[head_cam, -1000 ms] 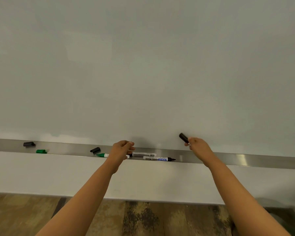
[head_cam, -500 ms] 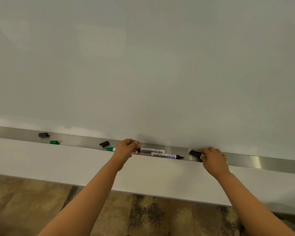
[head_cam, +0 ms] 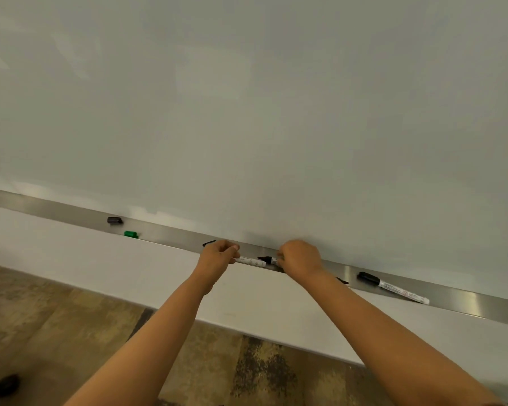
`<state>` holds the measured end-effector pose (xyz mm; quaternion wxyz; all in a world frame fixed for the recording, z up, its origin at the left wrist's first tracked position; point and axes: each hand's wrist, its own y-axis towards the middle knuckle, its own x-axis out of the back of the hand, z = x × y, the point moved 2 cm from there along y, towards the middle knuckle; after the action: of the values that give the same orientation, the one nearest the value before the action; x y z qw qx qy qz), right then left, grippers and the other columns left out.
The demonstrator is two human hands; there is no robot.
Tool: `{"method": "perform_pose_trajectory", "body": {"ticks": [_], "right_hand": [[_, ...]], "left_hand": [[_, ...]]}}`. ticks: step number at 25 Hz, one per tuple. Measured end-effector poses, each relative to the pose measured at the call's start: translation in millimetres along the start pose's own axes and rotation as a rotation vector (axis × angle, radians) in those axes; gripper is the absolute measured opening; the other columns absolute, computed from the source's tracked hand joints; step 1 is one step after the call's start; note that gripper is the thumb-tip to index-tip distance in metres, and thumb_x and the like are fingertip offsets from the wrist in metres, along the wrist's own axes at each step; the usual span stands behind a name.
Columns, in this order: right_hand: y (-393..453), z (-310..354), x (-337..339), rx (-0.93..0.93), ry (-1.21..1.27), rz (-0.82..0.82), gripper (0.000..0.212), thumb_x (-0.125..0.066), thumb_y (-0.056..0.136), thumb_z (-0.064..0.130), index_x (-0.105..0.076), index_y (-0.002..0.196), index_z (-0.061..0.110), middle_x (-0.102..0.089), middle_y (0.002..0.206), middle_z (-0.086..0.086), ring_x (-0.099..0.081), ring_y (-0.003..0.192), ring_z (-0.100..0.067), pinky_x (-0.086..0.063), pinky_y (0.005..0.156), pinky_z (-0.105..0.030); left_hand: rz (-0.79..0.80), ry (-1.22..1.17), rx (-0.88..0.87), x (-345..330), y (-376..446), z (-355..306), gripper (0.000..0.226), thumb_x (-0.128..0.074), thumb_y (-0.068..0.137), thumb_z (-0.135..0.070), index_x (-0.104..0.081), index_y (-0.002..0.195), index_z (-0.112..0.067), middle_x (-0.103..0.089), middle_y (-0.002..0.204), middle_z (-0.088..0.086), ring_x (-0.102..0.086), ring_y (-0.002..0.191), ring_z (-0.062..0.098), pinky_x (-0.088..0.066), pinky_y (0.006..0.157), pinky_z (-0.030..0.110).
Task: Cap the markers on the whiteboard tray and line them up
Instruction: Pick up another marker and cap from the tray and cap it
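Note:
A metal whiteboard tray (head_cam: 71,210) runs along under the board. My left hand (head_cam: 219,254) grips the left end of a white marker barrel (head_cam: 251,261) lying on the tray. My right hand (head_cam: 301,259) is curled over an uncapped black marker (head_cam: 265,258) whose black nib points left, between the two hands. A capped black marker (head_cam: 393,288) lies on the tray to the right. Loose caps lie to the left: a black cap (head_cam: 114,220), a green cap (head_cam: 131,234), and another black cap (head_cam: 208,243) half hidden behind my left hand.
A black marker tip (head_cam: 342,280) peeks out behind my right forearm. The whiteboard (head_cam: 247,112) fills the upper view. A white wall panel (head_cam: 100,273) lies below the tray, with patterned floor (head_cam: 56,332) underneath. A dark object (head_cam: 0,386) sits at the lower left.
My right hand laid the capped black marker on the tray at the right, let go, and moved left onto the uncapped marker. My left hand stayed on its marker.

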<state>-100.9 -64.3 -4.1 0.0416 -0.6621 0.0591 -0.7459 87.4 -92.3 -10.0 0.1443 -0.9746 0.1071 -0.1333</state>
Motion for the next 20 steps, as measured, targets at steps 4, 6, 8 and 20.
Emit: {"method": "perform_pose_trajectory", "body": {"ticks": [4,6,8,20], "right_hand": [[3.8,3.8,-13.2,-0.027,-0.123,-0.019,0.019,-0.049,0.086,0.01,-0.067,0.09,0.007,-0.057,0.076,-0.009,-0.053,0.073,-0.025,-0.035,0.057,-0.029],[1.9,3.5,-14.2,-0.01,-0.076,-0.084,0.02,-0.047,0.088,0.013,-0.067,0.093,0.009,-0.066,0.093,-0.009,-0.061,0.086,-0.027,-0.042,0.065,-0.033],[-1.8,5.9,-9.6,0.009,0.023,-0.18,0.022,-0.046,0.09,0.015,-0.066,0.1,0.013,-0.067,0.099,-0.005,-0.061,0.093,-0.026,-0.044,0.07,-0.033],[-45.4,31.4,27.9,0.076,0.222,-0.687,0.011,-0.068,0.083,0.016,-0.068,0.094,0.015,-0.072,0.083,0.0,-0.065,0.069,-0.019,-0.047,0.054,-0.024]], "left_hand": [[-0.063,0.015,-0.016,26.5,5.6,8.9,0.013,-0.051,0.091,-0.015,-0.063,0.093,-0.012,-0.065,0.087,0.008,-0.056,0.081,0.02,-0.042,0.064,0.024],[-0.116,0.062,-0.028,36.0,12.5,12.3,0.013,-0.05,0.089,-0.013,-0.064,0.09,-0.012,-0.064,0.086,0.007,-0.055,0.078,0.02,-0.041,0.061,0.023],[-0.202,0.139,-0.031,43.2,20.8,14.8,0.014,-0.051,0.088,-0.012,-0.064,0.093,-0.01,-0.062,0.088,0.005,-0.053,0.074,0.019,-0.04,0.06,0.024],[-0.158,1.002,-0.258,40.3,64.0,17.4,0.026,-0.051,0.088,-0.022,-0.067,0.103,-0.008,-0.062,0.106,0.012,-0.052,0.102,0.028,-0.044,0.077,0.035]]}}
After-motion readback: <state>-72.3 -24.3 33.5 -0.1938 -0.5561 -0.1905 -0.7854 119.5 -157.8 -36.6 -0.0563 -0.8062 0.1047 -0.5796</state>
